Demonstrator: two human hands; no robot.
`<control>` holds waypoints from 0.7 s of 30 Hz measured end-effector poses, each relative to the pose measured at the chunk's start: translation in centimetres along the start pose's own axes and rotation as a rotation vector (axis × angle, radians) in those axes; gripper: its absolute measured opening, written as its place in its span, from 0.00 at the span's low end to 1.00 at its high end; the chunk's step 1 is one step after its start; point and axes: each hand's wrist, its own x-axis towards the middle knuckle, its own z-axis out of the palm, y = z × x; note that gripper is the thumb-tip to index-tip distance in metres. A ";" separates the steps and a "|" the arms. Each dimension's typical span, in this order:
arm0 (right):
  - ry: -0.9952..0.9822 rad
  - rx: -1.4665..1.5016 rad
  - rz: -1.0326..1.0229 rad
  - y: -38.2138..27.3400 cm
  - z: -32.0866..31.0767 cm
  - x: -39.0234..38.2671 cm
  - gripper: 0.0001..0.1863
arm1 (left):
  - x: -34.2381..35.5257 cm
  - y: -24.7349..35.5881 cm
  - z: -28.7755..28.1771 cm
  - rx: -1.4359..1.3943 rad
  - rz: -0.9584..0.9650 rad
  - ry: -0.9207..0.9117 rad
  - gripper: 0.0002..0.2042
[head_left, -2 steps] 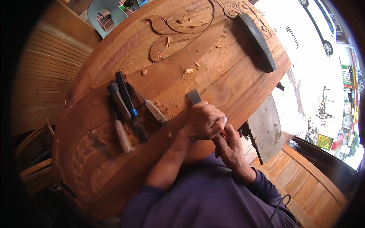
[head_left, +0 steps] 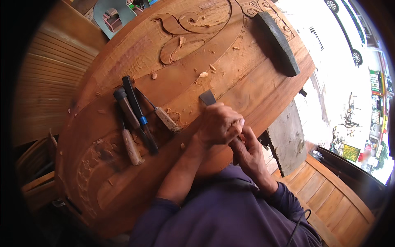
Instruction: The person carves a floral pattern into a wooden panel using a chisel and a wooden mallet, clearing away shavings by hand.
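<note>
Both of my hands are closed around one wood chisel (head_left: 208, 97). My left hand (head_left: 220, 124) wraps the front of it, close behind the flat, wide steel blade. My right hand (head_left: 247, 151) grips the wooden handle farther back, nearer my body. The blade lies low over a large carved wooden panel (head_left: 173, 78), at a plain strip below the scrollwork; whether the edge touches the wood I cannot tell. Pale wood chips (head_left: 203, 75) are scattered just beyond the blade.
Left of my hands lie several carving tools, among them a wooden-handled one (head_left: 166, 119) and a black bar with a blue band (head_left: 143, 120). A dark, heavy block (head_left: 277, 44) rests at the panel's upper right. A slatted wooden bench (head_left: 329, 193) stands at lower right.
My hands and the chisel have shifted slightly forward, away from my body. Both grips stay closed on it. The whole view has tilted a little.
</note>
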 end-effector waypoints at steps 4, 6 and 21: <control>-0.044 -0.047 -0.057 -0.1 -0.9 1.4 0.13 | 0.0 0.4 0.2 -0.021 -0.019 0.023 0.17; -0.049 -0.070 0.036 -1.0 -1.2 -0.2 0.13 | -1.0 1.4 0.7 0.040 -0.017 -0.014 0.17; -0.072 -0.112 -0.057 -3.7 -1.0 2.4 0.16 | 0.5 -0.1 -0.2 0.005 -0.014 0.092 0.17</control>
